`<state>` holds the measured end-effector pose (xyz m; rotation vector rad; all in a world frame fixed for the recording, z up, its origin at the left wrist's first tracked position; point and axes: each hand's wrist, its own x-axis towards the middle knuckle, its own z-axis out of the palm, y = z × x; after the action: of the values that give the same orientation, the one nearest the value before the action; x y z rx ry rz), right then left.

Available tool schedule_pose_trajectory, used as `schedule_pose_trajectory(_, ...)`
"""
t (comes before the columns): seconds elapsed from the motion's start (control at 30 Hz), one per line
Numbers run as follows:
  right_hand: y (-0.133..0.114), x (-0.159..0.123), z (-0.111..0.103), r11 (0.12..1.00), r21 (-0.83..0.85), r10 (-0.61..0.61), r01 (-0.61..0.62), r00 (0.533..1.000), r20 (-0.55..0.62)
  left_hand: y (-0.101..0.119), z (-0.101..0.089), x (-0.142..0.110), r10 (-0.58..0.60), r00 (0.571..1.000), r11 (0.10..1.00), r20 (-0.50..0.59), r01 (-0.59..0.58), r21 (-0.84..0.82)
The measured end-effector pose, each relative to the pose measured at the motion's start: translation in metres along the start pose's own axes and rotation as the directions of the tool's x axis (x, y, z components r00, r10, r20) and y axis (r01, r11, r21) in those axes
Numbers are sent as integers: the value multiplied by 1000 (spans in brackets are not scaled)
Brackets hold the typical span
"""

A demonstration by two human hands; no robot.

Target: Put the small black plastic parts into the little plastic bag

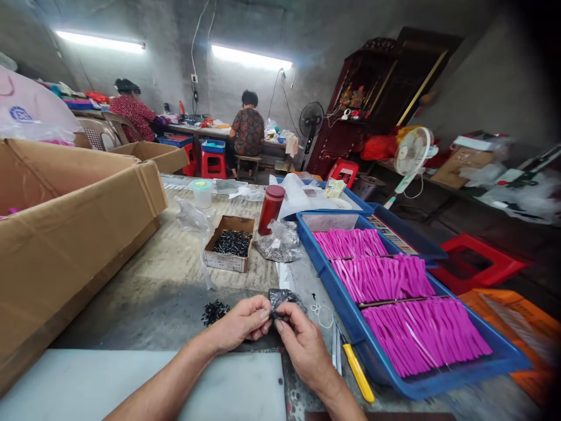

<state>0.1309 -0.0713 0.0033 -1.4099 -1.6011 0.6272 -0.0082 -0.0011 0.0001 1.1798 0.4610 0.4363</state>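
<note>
Over the table, my left hand (249, 318) and my right hand (302, 336) meet with fingertips pinched together. Between and just behind them is a small dark plastic bag (286, 297); both hands appear to grip its gathered end. What exactly lies under the fingertips is hidden. Left of my left hand sits a loose pile of small black parts (215, 311). To the right of my right hand are a thin white string (323, 314) and a screwdriver-like tool with a yellow handle (358, 373).
A blue tray (372, 345) of bright magenta strips (425, 333) fills the right. A cardboard box (79, 245) stands left. Ahead are a small carton (225, 263) of black parts, a red flask (272, 209) and a clear bag (280, 242). Two people sit at the back bench.
</note>
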Motion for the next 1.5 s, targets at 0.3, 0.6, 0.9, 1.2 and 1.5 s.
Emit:
schedule_pose_trajectory(0.3, -2, 0, -1, 1000, 4, -19, 19, 1000, 21, -3, -2, -1, -15, 1000, 999, 28, 16, -36)
schedule_pose_trajectory(0.6, -1, -2, -1, 999, 37, 3, -5, 998, 56, -2, -1, 0, -27, 999, 999, 34, 29, -42)
schedule_pose_trajectory(0.9, -1, -2, -2, 998, 50, 19, -24, 996, 88, -4, -2, 0, -69, 997, 997, 37, 71, -30)
schedule_pose_trajectory(1.2, -2, -2, -5, 995, 72, 52, -62, 989, 142, -6, -4, 0, -69, 995, 997, 77, 72, -35)
schedule_pose_trajectory(1.5, -5, -4, -8, 993, 66, 81, -94, 981, 174, -6, -4, -1, -74, 992, 997, 106, 77, -21)
